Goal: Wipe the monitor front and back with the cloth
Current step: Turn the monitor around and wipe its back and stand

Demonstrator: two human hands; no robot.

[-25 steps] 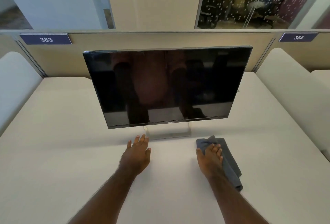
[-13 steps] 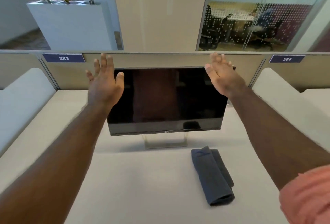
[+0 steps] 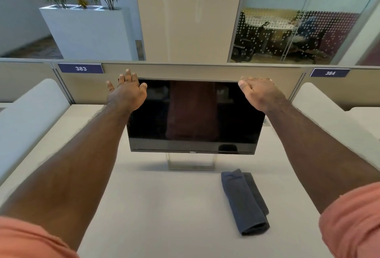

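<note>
A black Dell monitor (image 3: 195,114) stands on a clear stand (image 3: 191,163) in the middle of the white desk (image 3: 156,216), its dark screen facing me. My left hand (image 3: 127,91) is spread with straight fingers over the monitor's top left corner. At the top right corner my right hand (image 3: 259,91) lies with its fingers along the top edge; I cannot tell whether they curl behind it. A folded dark grey cloth (image 3: 244,202) lies alone on the desk, in front of the monitor and to the right, with neither hand touching it.
A beige divider panel (image 3: 185,70) with labels 383 (image 3: 80,68) and 384 (image 3: 330,72) runs right behind the monitor. White padded side screens (image 3: 30,109) (image 3: 320,105) flank the desk. Beyond are a white planter (image 3: 86,29) and a glass-walled room.
My right hand has let go of the cloth. Both hands have risen from the desk to the monitor's top corners, and in the last half second they closed in on them.
</note>
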